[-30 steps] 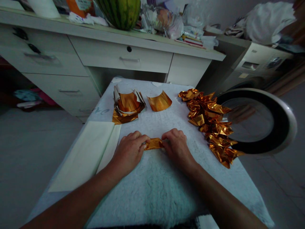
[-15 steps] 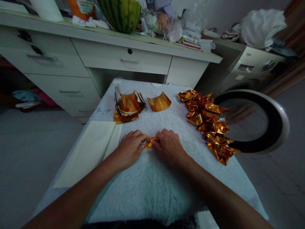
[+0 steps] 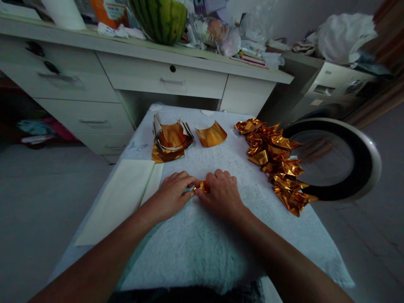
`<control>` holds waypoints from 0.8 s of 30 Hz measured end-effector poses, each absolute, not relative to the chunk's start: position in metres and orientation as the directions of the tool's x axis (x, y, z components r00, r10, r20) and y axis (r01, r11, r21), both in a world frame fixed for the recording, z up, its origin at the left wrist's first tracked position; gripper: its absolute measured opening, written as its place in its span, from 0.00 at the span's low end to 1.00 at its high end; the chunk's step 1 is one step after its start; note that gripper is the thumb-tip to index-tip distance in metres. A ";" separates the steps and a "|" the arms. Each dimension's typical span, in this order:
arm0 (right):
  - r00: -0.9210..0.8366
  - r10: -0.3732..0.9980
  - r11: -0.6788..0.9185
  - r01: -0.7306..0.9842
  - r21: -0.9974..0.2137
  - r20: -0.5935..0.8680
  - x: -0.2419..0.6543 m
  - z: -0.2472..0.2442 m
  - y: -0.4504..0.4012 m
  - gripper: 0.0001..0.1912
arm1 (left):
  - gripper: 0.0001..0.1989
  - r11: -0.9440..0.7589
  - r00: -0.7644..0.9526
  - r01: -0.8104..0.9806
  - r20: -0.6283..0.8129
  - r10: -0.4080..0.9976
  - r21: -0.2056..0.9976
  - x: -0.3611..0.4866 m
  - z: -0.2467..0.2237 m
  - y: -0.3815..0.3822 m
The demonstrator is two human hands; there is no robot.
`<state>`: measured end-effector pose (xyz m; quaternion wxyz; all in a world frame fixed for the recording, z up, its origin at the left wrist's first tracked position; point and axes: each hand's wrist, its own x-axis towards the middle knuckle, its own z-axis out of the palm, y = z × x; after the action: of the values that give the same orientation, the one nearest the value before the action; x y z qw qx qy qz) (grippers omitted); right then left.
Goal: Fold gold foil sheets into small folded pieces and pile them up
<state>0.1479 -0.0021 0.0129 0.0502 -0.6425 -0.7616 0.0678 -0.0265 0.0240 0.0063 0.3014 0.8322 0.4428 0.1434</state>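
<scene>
Between my two hands, low over the cloth-covered table point(image 3: 202, 240), is a small piece of gold foil paper point(image 3: 204, 186). My left hand point(image 3: 175, 192) pinches its left end between thumb and forefinger. Closed over its right part is my right hand point(image 3: 223, 191), the thumb pressed toward the left fingertips. Most of the foil is hidden by the fingers. Beyond the hands lie a curved stack of gold foil sheets point(image 3: 172, 135) and one loose curved foil sheet point(image 3: 211, 134). A row of folded, crumpled gold foil pieces point(image 3: 271, 155) runs along the right side.
White sheets point(image 3: 118, 198) lie at the table's left. Behind stands a white desk with drawers point(image 3: 164, 78), carrying a watermelon point(image 3: 159, 19), plastic bags and a paper roll point(image 3: 65, 12). A front-loading washer's open round door point(image 3: 362, 160) reaches beside the table's right edge.
My right thumb has shifted left toward the left fingertips, and the foil between them looks more folded up and shorter. The other foil pieces stay where they were.
</scene>
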 end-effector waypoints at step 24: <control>-0.134 0.988 0.093 0.916 -0.390 -0.079 0.183 0.009 0.008 0.08 | 0.18 -0.406 0.550 0.682 -0.060 0.833 0.609 -0.028 0.008 0.024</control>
<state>0.1827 0.0076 0.0088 0.1022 -0.6500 -0.7323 0.1755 -0.0282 0.0237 0.0081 0.2969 0.8287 0.4570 0.1274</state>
